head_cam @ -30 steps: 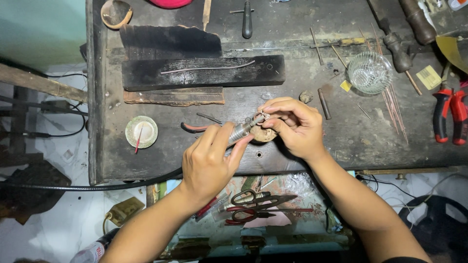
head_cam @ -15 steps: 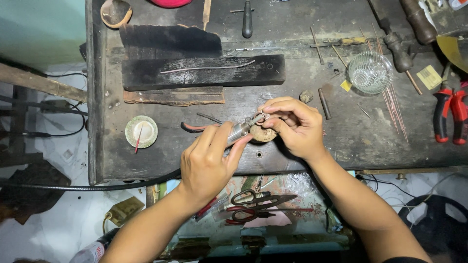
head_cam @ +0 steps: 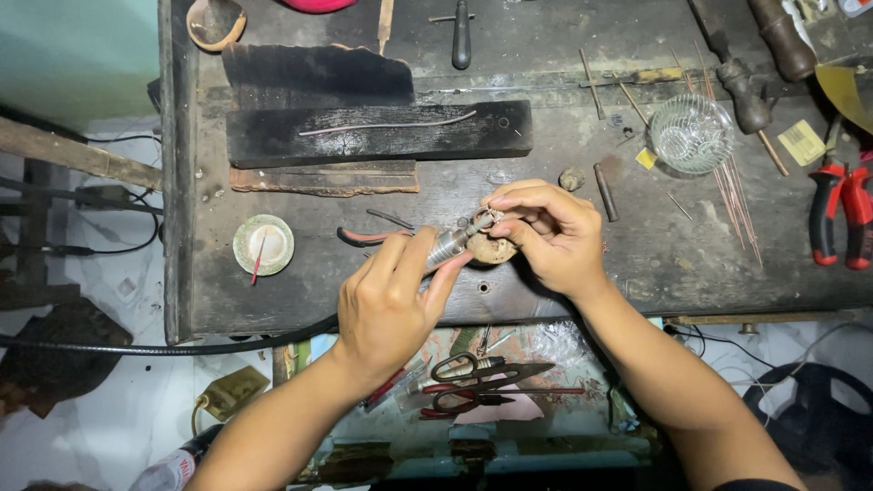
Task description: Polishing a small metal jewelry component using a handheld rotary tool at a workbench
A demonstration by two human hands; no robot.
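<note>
- Left hand [head_cam: 386,305] grips a metal tool [head_cam: 447,244]; right hand [head_cam: 550,236] pinches a small ring [head_cam: 482,219].
- Dark scratched table [head_cam: 637,264], charred wood block [head_cam: 377,132], glass bowl [head_cam: 691,134].
- Pale floor [head_cam: 100,400] below.

1. A small yellow rectangular label [head_cam: 802,142] with dark print lies flat on the workbench at two o'clock.
2. A plastic bottle [head_cam: 173,470] with a red-and-white label lies below the bench at seven o'clock.
</note>
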